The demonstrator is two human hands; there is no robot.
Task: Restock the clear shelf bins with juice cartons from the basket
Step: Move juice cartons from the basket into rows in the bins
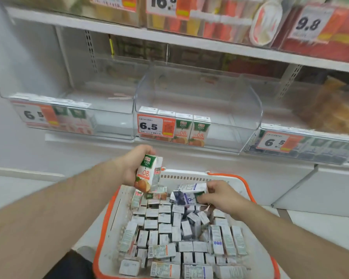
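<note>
We hold an orange juice carton [147,173] in our left hand [134,163], fingers wrapped round it, above the far left of the basket [107,218]. Our right hand [216,195] grips a purple carton [186,195] just over the packed cartons inside. Farther off, the middle clear bin [240,109] holds a few orange cartons at its left.
</note>
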